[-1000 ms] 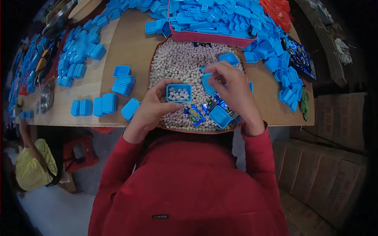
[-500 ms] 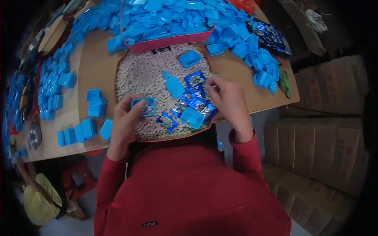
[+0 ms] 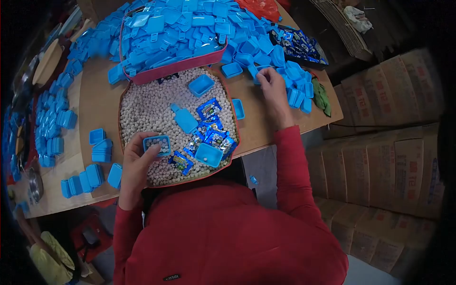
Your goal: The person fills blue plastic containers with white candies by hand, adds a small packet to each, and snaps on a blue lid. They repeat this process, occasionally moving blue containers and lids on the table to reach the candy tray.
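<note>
In my left hand [image 3: 135, 164] is a small open blue plastic box [image 3: 164, 139], thumb over its near rim, with pale round balls inside. It is held above a tray of many such balls [image 3: 147, 107]. My right hand [image 3: 275, 92] reaches past the tray's right side, its thumb and fingers pinched on the edge of a blue box [image 3: 254, 71] by the pile. On the balls lie a flat blue lid [image 3: 185, 119], several shiny blue packets [image 3: 209, 109], one blue box with a ball in it [image 3: 209, 155] and another blue box [image 3: 201, 85].
A pink-rimmed bin [image 3: 175, 68] heaped with blue lids stands behind the tray. Stacks of blue boxes [image 3: 102, 150] line the table's left. Right are loose blue boxes [image 3: 294, 71], a black tray of packets [image 3: 301, 45] and a green cloth [image 3: 321, 98]. Cardboard cartons [image 3: 375, 166] stand beside the table.
My right hand has moved from the packets out to the blue boxes at the right. My left hand still holds its box above the balls. The view has shifted, uncovering a box beside the tray.
</note>
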Motion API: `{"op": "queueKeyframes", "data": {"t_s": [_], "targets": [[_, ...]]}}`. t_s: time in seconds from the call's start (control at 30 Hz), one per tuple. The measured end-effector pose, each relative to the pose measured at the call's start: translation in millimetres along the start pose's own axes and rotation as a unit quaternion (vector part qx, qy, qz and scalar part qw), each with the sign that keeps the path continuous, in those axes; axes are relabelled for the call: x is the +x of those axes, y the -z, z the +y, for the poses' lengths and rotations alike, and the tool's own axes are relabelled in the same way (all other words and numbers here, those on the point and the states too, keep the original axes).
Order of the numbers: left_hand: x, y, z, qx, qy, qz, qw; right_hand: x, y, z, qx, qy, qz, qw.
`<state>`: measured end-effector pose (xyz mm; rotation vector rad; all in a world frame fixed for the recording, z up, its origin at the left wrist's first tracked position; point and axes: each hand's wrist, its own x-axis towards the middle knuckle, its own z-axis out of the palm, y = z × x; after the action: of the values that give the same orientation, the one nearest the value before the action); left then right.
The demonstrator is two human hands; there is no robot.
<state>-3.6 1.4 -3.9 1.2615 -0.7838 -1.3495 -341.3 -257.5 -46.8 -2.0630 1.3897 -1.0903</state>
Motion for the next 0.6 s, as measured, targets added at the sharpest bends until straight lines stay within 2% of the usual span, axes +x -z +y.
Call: {"op": "queueKeyframes", "data": {"t_s": [0.07,0.17,0.27,0.33,0.37,0.43,0.47,0.57,0.6], "targets": [[-0.6,-3.1,1.4,-0.011,0.003,0.003,1.000,-12.9,3.5,-16.7,0.205,-0.088,-0.051,0.974],[-0.5,-3.8,2.0,0.006,-0.010,-0.010,1.000,-27.5,7.4,-32.0,0.318,-0.148,-0.066,0.934],[-1.9,-5.4,3.9,0.008,-0.010,-0.010,1.000,-38.2,0.4,-26.5,0.339,-0.157,-0.070,0.925],[-2.2,-5.0,5.2,0.010,-0.003,-0.006,1.000,-48.3,-11.0,-30.1,0.158,-0.053,0.006,0.986],[-1.8,-5.5,5.3,0.010,0.001,-0.009,1.000,-55.2,-9.1,-35.4,0.018,0.005,0.006,1.000],[-2.6,-7.7,5.7,0.017,-0.005,-0.005,1.000,-64.4,-10.0,-35.9,-0.176,0.110,0.009,0.978],[-3.2,-7.8,6.0,0.021,-0.005,-0.002,1.000,-72.0,-7.3,-42.0,-0.158,0.082,-0.001,0.984],[-4.5,-10.2,7.3,0.022,-0.012,-0.007,1.000,-83.8,5.7,-48.7,-0.126,0.091,0.083,0.984],[-5.4,-10.9,7.6,0.022,-0.015,-0.003,1.000,-86.2,11.6,-44.9,-0.149,0.058,0.128,0.979]]}}
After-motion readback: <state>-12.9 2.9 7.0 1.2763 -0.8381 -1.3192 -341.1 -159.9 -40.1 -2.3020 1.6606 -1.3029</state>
